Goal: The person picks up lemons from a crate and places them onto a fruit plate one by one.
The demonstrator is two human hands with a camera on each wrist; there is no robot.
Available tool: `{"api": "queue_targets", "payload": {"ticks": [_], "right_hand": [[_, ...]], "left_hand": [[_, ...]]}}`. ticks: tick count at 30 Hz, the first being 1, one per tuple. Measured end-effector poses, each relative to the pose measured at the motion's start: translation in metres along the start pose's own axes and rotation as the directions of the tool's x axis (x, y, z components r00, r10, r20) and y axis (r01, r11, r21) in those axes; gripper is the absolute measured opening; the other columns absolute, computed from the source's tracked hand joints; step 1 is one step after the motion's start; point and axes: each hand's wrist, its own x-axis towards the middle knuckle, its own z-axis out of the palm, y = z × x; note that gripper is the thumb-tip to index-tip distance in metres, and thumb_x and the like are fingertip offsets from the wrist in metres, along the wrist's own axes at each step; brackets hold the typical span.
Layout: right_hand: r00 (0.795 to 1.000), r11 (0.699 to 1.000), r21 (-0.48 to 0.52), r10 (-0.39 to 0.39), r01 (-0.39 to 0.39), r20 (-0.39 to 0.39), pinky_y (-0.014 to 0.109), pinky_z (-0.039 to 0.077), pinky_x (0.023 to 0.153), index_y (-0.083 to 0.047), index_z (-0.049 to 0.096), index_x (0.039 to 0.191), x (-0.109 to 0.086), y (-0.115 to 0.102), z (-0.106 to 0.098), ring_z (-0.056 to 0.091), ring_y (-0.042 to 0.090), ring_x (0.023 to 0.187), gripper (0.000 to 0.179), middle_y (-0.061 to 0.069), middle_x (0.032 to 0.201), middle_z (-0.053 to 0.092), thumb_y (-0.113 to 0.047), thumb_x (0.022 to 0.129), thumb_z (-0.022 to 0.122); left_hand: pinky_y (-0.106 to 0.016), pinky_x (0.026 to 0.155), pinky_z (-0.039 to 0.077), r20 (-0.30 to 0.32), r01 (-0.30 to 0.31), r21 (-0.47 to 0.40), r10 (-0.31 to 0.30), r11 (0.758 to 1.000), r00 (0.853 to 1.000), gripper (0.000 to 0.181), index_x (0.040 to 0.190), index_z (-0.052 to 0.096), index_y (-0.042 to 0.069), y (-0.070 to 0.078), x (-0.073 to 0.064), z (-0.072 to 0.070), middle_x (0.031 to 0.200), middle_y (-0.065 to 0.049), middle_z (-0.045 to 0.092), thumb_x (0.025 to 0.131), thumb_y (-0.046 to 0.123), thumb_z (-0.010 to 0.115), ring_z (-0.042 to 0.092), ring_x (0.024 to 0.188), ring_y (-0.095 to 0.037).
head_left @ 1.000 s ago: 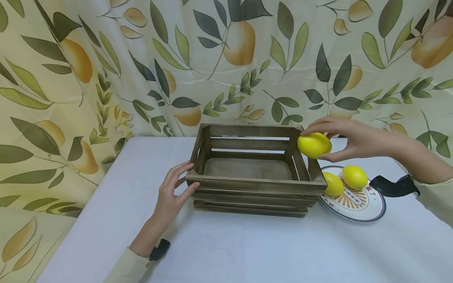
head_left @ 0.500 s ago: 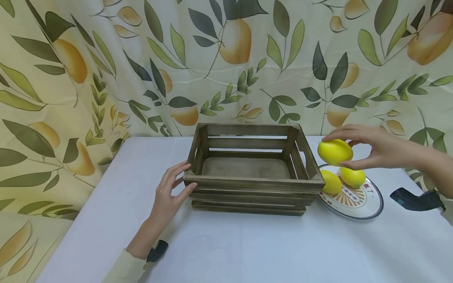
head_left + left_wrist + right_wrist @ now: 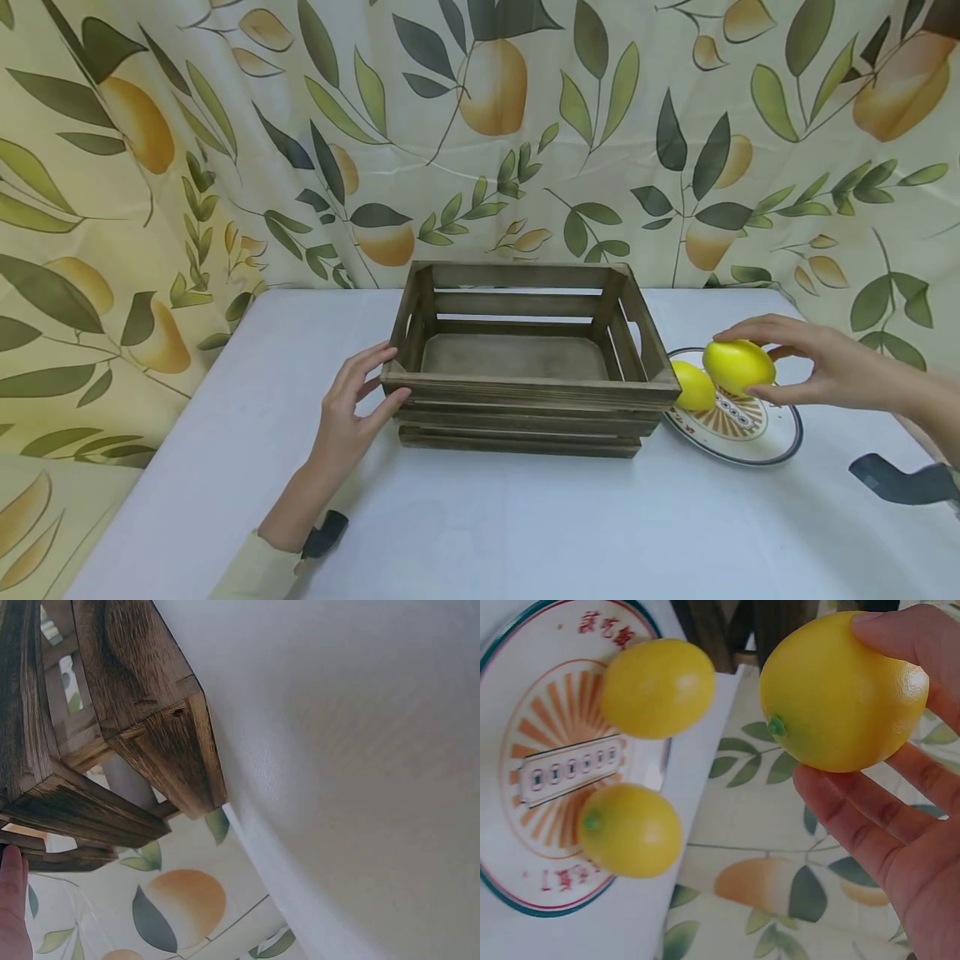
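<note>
My right hand (image 3: 825, 362) pinches a yellow lemon (image 3: 738, 367) between thumb and fingers, over a round white plate (image 3: 783, 446) with a printed design. Two more lemons lie on that plate: the right wrist view shows both, an upper lemon (image 3: 658, 688) and a lower lemon (image 3: 631, 830). From the head, one lemon (image 3: 693, 387) shows beside the crate and the held fruit covers the other. A slatted brown wooden crate (image 3: 525, 390) stands left of the plate, nothing inside it. My left hand (image 3: 348, 408) grips its front left corner, thumb on the front slat, fingers on the left side.
A white cloth covers the table (image 3: 480, 525). Behind and to the left hangs a curtain (image 3: 480, 192) printed with fruit and leaves. The crate's right wall overlaps the plate's left edge in the head view.
My right hand has moved right and down with the lemon, from the crate's right rim to over the plate. My left hand stays on the crate corner. The head view has shifted slightly.
</note>
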Motion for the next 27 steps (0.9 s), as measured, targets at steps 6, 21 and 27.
{"api": "queue_targets", "payload": {"ticks": [6,21,27], "right_hand": [[0.992,0.992,0.013,0.125,-0.124,-0.017,0.002,0.048,0.074,-0.003,0.058,0.123,-0.025,0.008,0.015,0.044,-0.016,0.104,0.076,-0.035,0.128,0.043,0.008,0.055,0.089],[0.979,0.971,0.128,0.193,-0.200,0.065,0.013,0.053,0.068,-0.007,0.059,0.124,-0.064,0.025,0.050,0.045,-0.012,0.100,0.068,-0.034,0.123,0.046,0.003,0.063,0.087],[0.971,0.963,0.141,0.216,-0.229,0.104,0.015,0.054,0.066,-0.010,0.060,0.127,-0.068,0.033,0.051,0.045,-0.012,0.098,0.065,-0.038,0.124,0.041,0.000,0.068,0.086]], "left_hand": [[-0.017,0.098,0.048,0.004,0.015,0.002,-0.015,1.000,1.000,0.059,0.130,0.057,0.002,0.001,0.000,0.001,0.136,-0.015,0.053,0.076,-0.011,0.076,0.050,0.127,-0.012],[-0.015,0.098,0.048,0.001,0.005,-0.002,-0.005,1.000,1.000,0.060,0.130,0.057,0.002,0.001,0.000,-0.002,0.136,-0.015,0.053,0.075,-0.013,0.075,0.049,0.127,-0.009],[-0.017,0.098,0.049,0.000,0.010,-0.004,-0.010,1.000,1.000,0.059,0.129,0.056,0.000,0.001,0.000,0.000,0.135,-0.017,0.053,0.075,-0.013,0.076,0.048,0.128,-0.007]]}}
